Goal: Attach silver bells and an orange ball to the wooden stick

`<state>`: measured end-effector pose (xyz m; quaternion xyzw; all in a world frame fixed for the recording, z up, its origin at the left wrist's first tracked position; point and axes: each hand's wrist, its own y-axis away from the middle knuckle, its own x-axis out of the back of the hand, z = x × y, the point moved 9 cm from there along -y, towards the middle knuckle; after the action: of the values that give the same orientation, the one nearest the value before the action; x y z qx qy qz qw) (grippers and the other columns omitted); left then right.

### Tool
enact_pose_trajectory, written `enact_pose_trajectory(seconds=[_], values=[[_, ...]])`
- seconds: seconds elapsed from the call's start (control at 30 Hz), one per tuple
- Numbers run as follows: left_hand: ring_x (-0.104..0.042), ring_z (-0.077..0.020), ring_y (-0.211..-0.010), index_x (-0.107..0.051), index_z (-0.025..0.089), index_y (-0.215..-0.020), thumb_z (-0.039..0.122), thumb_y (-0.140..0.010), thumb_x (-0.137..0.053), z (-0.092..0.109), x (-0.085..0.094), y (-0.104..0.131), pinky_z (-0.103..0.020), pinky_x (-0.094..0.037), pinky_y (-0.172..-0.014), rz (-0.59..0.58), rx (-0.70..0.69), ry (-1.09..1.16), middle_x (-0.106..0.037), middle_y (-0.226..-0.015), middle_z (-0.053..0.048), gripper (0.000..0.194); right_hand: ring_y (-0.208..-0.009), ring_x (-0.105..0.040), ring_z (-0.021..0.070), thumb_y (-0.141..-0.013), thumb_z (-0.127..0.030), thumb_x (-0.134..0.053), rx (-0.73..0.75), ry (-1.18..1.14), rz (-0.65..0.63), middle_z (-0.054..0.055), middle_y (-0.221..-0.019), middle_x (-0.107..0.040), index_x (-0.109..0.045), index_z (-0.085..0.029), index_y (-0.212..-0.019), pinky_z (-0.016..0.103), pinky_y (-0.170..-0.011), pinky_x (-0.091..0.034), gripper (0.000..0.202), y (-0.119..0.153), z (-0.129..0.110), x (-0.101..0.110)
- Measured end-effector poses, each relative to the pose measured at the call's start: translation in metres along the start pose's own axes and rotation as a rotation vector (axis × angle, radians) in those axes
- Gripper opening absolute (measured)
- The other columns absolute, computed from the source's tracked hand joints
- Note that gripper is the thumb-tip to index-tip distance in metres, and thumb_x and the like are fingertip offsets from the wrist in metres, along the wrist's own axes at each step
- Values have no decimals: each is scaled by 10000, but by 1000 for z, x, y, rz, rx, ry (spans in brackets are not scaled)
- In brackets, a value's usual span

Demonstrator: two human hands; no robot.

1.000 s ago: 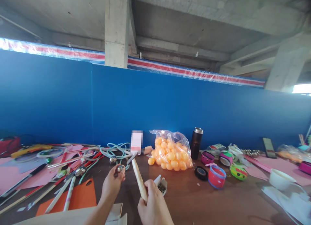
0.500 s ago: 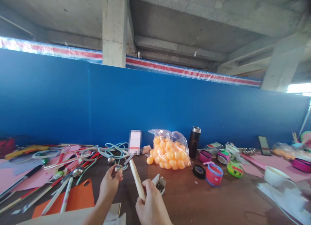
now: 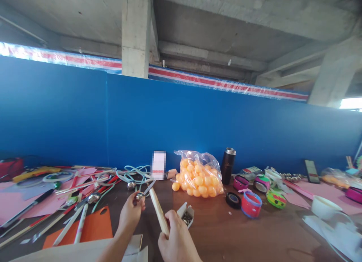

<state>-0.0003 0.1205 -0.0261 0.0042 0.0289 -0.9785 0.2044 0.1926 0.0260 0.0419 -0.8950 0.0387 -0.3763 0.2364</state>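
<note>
Between the fingertips of my left hand [image 3: 130,213] is a shiny silver bell [image 3: 139,196], pinched just above the table. My right hand [image 3: 178,235] is wrapped round a pale wooden stick [image 3: 159,211], which points up and slightly left, its tip close to the bell but apart from it. Beside my right knuckles stands a small open white box [image 3: 190,216] with little metal pieces inside. A second silver bell [image 3: 131,185] lies behind my left hand, near a coil of light blue cord [image 3: 131,173].
A clear bag of orange balls [image 3: 199,179] stands mid-table, with a black bottle [image 3: 227,166] to its right. Black tape [image 3: 233,200], a red-and-blue drum [image 3: 251,204] and a white cup [image 3: 325,208] lie rightward. Sticks, papers and an orange sheet [image 3: 96,224] crowd the left. A blue partition [image 3: 181,118] rises behind.
The whole view has shifted slightly, so things appear a little further right. Both hands keep their grips, and the bell and stick stay almost in place relative to each other.
</note>
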Motion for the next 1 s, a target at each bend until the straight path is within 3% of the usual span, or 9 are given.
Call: enact_pose_trajectory(seconds=[0.33, 1.0], values=[[-641, -166, -622, -539, 143, -999, 278, -687, -581, -3, 2, -2, -285, -522, -620, 18, 1, -9, -650, -743, -44, 343, -745, -562, 211, -552, 25, -439, -27, 10, -44, 45, -767, -559, -462, -178, -788, 290, -682, -425, 312, -1, 1, -3], [-649, -170, -654, -539, 151, -999, 312, -689, -578, -4, 4, -1, -280, -524, -626, 29, 18, -15, -642, -752, -42, 352, -654, -543, 164, -554, 5, -426, -23, -56, 2, -7, -686, -533, -461, -201, -755, 233, -610, -392, 290, -2, 4, -1]])
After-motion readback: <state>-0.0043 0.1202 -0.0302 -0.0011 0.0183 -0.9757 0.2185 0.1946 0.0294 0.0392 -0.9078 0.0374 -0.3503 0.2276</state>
